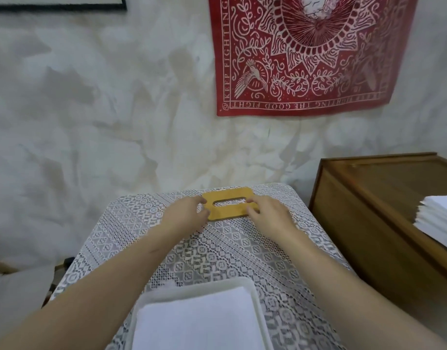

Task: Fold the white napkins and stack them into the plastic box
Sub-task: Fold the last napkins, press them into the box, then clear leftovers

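Napkins (202, 322), white and folded flat, lie inside the plastic box (197, 286), which sits at the near edge of the lace-covered bench (131, 223). Folding is not the step in hand, I'd judge, since both hands are busy beyond the box at the far edge of the bench.

Beyond the box and a little left, the left hand (184, 215) has its fingers curled onto the left end of a slotted wooden lid (228, 197). The lid lies flat on the lace. Beyond the box and a little right, the right hand (267, 213) takes the lid's other end the same way, so each grip is closed on the lid. It looks to me like fetching the cover for the box.

The next move would call for lifting the lid level, drawing it back over the box and squaring it to the rim. The pile inside must sit low enough for that.

To the right of the box stands a wooden cabinet (368, 210), apart from the bench. It carries a loose stack of white sheets (437, 221), likely more napkins awaiting a fold, which makes closing up seem early. Only open lace lies between the lid and the box, though the holes could catch a corner. A red printed cloth (305, 54) hangs on the wall behind.
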Motion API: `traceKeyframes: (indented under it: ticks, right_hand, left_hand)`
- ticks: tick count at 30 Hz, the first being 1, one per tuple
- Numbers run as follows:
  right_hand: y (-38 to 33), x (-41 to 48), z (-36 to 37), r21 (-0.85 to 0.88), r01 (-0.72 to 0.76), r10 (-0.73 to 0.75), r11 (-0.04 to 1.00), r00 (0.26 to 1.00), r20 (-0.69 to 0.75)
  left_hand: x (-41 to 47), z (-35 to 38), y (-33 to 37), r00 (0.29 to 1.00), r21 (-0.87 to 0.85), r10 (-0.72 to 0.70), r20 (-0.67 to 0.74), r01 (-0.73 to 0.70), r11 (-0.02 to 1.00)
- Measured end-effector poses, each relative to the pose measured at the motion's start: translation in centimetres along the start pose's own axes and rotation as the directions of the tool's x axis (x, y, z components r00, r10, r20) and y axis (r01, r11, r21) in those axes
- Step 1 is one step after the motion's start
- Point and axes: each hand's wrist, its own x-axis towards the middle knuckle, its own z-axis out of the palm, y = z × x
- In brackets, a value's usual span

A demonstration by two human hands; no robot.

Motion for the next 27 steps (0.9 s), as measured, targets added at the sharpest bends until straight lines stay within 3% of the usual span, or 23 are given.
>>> traceKeyframes:
  ticks: [7,15,22,27]
  right_hand:
    - [1.4,3.0,1.9,-0.045,0.033,-0.026,0.998,0.989,0.143]
    - [2.0,3.5,2.4,0.021,0.039,-0.041,0.999,0.989,0.144]
    - [0.5,1.8,1.5,0.19,0.011,-0.006,0.982,1.0,-0.024]
    - [-2.5,-2.1,-0.4,0.287,0.059,-0.042,0.956,0.997,-0.068]
  left_hand:
    - [1.9,2.4,0.2,0.996,0.042,0.074,0.043,-0.076,0.996]
    - [1.6,3.4,0.1,0.993,0.016,0.117,0.027,-0.117,0.993]
    - [-0.2,1.0,-0.9,1.0,-0.366,-0.002,-0.006,0.0,0.931]
    - [-5.3,-2.4,-1.4,0.998,-0.571,-0.045,-0.048,0.009,0.821]
